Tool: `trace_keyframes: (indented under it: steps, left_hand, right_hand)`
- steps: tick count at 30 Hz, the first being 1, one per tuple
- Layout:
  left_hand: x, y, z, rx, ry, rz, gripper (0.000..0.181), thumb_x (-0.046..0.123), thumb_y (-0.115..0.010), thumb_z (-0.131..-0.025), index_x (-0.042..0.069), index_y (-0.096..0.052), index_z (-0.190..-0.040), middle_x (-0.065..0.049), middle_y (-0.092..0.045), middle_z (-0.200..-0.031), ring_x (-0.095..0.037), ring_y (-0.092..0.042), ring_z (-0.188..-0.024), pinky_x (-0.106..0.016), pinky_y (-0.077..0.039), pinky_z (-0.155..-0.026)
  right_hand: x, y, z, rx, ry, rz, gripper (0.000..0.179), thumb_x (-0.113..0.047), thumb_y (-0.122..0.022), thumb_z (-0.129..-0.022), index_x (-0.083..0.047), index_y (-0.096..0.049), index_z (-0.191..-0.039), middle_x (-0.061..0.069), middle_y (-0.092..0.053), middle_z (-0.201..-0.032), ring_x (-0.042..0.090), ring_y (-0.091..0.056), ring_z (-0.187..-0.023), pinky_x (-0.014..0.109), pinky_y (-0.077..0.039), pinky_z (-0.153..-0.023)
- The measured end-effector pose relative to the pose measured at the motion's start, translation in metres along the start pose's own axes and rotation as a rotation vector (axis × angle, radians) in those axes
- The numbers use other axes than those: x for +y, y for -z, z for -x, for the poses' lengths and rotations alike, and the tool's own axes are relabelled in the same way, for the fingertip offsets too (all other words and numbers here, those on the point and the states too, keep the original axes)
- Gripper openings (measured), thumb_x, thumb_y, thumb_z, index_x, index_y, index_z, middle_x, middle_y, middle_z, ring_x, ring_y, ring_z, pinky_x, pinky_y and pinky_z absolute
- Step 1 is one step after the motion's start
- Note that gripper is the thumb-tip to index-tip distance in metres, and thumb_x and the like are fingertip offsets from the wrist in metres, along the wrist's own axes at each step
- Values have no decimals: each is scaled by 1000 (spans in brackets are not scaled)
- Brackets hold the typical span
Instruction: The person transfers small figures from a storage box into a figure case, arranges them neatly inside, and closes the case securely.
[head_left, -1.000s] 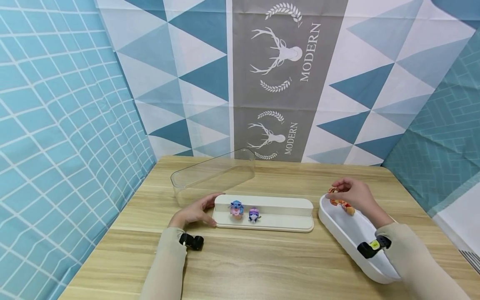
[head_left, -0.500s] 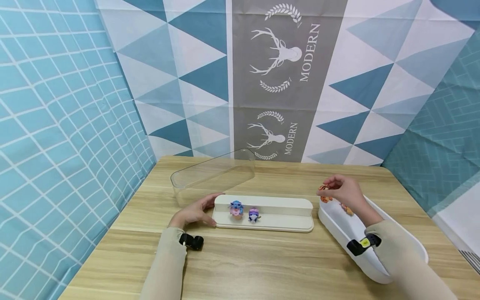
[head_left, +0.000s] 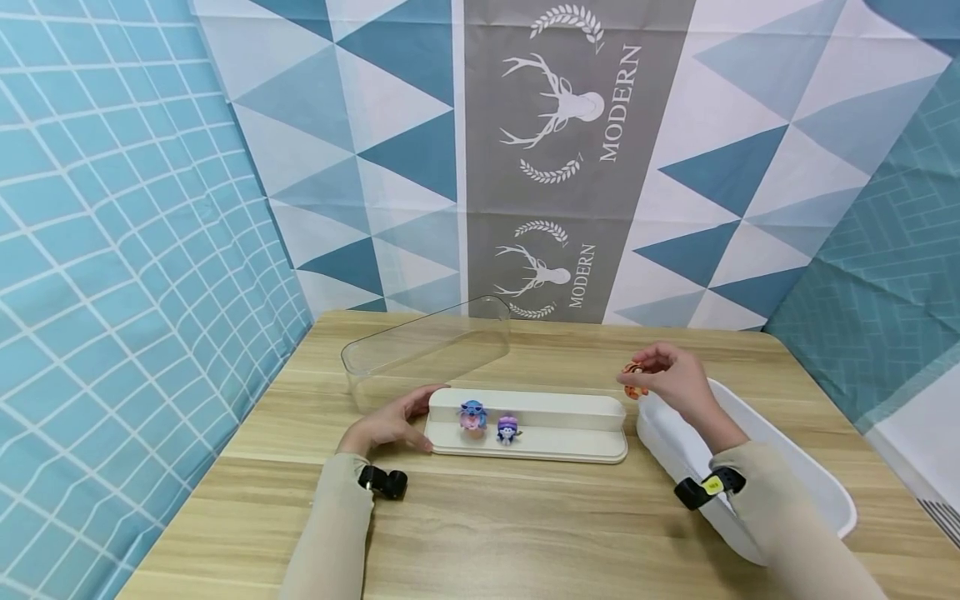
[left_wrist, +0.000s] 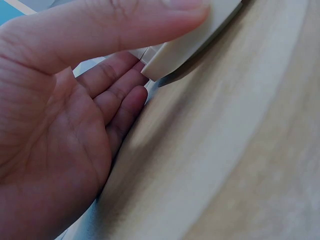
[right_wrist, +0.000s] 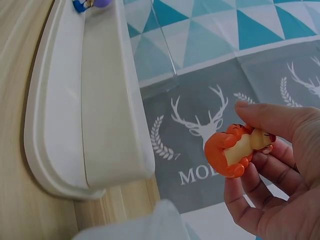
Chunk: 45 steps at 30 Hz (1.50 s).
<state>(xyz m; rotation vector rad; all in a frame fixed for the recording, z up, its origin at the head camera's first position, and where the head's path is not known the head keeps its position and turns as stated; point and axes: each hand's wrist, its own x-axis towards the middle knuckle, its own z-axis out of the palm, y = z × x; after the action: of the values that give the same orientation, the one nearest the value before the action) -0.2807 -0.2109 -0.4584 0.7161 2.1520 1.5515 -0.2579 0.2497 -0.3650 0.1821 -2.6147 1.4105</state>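
Fingers and thumb of our right hand [head_left: 681,387] pinch an orange toy [right_wrist: 230,152], parted only by the toy's own thickness, thumb above and fingertips below in the right wrist view.

From largest down, we have the wooden table [head_left: 525,533] across the lower frame. On it, at lower right, sits the white tub [head_left: 813,475], its length slanting from centre right down toward the bottom right corner, partly behind our sleeve. A see-through cover [head_left: 431,354] stands left of centre, near the back edge. Just below it in the frame, the cream stand [head_left: 577,442] runs nearly level from left to right. Our left hand [head_left: 390,427] grips its left end, thumb at the front edge and forefinger round the back. A blue toy [head_left: 472,418] and a smaller purple toy [head_left: 507,429] stand upright side by side on the stand's left half, apart from each other.

What counts most, we judge, is how the orange toy lies to the stand: near but apart, just above and right of the stand's upper right corner in the head view, and seemingly raised off the table. Our right hand is far the nearer to that end. In the right wrist view the toy lies sideways, its rounded orange end facing left toward the stand.
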Motion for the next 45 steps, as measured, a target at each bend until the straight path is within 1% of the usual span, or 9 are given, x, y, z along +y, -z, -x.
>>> trace_keyframes:
  steps: [3, 8, 13, 17, 21, 25, 31, 38, 45]
  left_hand:
    - [0, 0, 0, 0, -4, -2, 104, -7, -84, -71, 7, -27, -157, -19, -39, -153, -38, -31, -142, -51, -19, -117]
    - [-2, 1, -1, 3, -4, -15, 104, -8, -84, -70, 8, -27, -157, -17, -39, -153, -36, -32, -142, -50, -20, -117]
    - [-2, 2, 0, -7, -22, -24, 103, -8, -83, -71, 4, -26, -157, -20, -40, -152, -39, -32, -142, -53, -20, -117]
    - [-2, 1, 1, -5, -18, -11, 103, -8, -83, -71, 4, -26, -156, -21, -40, -151, -40, -31, -142, -53, -19, -117]
    - [-2, 1, 1, 1, -8, 0, 104, -8, -83, -70, 4, -26, -156, -20, -39, -152, -39, -30, -143, -52, -18, -117]
    - [-1, 0, 1, 5, 4, 12, 105, -7, -84, -69, 6, -28, -157, -18, -39, -153, -37, -30, -143, -49, -18, -118]
    - [-2, 0, -1, 2, -8, 9, 105, -6, -85, -69, 6, -28, -156, -18, -40, -152, -37, -31, -143, -49, -18, -118]
    - [-1, 0, 0, 10, 7, 10, 105, -6, -85, -70, 7, -28, -157, -18, -41, -152, -37, -31, -143, -50, -19, -118]
    - [-2, 0, 0, 6, 4, 12, 105, -6, -85, -70, 8, -28, -157, -18, -40, -152, -37, -30, -143, -50, -18, -118]
  right_hand:
    - [-4, -4, 1, 12, 5, -14, 39, -21, -86, -79, 2, -65, -104, 5, -66, -88, 12, -60, -78, 27, -50, -64]
    - [-9, -12, 2, 44, 21, -47, 39, -21, -86, -79, 2, -66, -102, 6, -66, -88, 14, -60, -79, 27, -50, -63]
    - [-10, -22, 3, 78, 48, -58, 37, -21, -87, -77, 0, -67, -99, 4, -66, -85, 14, -60, -80, 26, -51, -63]
    - [-13, -29, 4, 103, 64, -58, 36, -22, -88, -76, -2, -67, -97, 2, -66, -85, 12, -60, -79, 25, -50, -63]
    - [-15, -37, 5, 103, 80, -73, 36, -22, -88, -77, -1, -67, -97, 3, -67, -85, 12, -60, -79, 25, -50, -61]
    - [-15, -45, 6, 101, 88, -106, 34, -18, -87, -77, 0, -67, -97, 2, -68, -82, 12, -60, -78, 25, -50, -60]
    - [-16, -57, 6, 117, 82, -138, 31, -13, -87, -76, 0, -67, -95, -3, -68, -79, 10, -60, -75, 24, -50, -58]
    - [-17, -68, 11, 124, 68, -204, 33, -13, -88, -76, 0, -67, -97, 3, -67, -83, 12, -61, -77, 23, -51, -61]
    - [-16, -80, 15, 138, 88, -260, 32, -10, -88, -76, 2, -66, -95, 5, -68, -82, 11, -62, -77, 23, -51, -60]
